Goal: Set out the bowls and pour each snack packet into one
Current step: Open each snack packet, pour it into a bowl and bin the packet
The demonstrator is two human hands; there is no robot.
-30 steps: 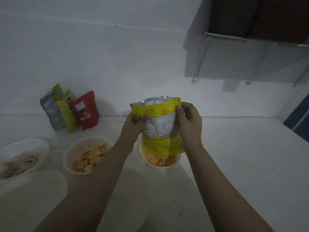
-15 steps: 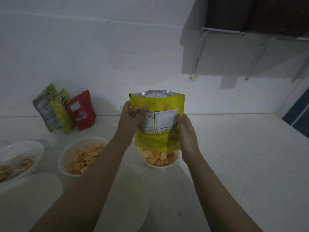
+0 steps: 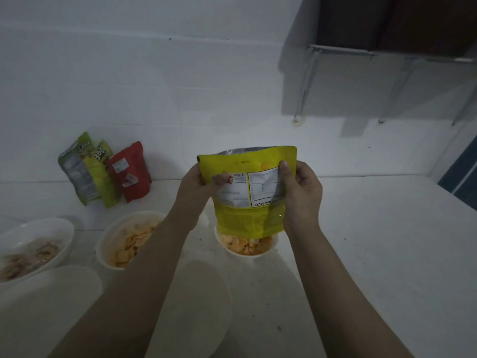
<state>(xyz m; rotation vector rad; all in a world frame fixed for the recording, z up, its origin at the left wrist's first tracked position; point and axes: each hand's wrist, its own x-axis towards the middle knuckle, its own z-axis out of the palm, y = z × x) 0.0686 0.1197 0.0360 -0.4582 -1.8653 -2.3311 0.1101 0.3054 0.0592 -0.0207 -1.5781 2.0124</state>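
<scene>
Holding the yellow snack packet (image 3: 251, 192) upside down over the small white bowl (image 3: 246, 248), I have, over the last second, moved my right hand (image 3: 300, 195) back up from the packet's lower side edge to its upper corner, and the packet now hangs squarer and flatter than before. I take that to mean it is nearly empty, so this pour is about done. The bowl under it holds orange chips, right below the packet's mouth. My left hand (image 3: 198, 188) pinches the left edge, thumb on the label; my right pinches the right edge, thumb on the front, fingers behind. On the table (image 3: 361, 254), two bowls to my left already hold snacks, and three more packets (image 3: 103, 171) lean on the wall.
</scene>
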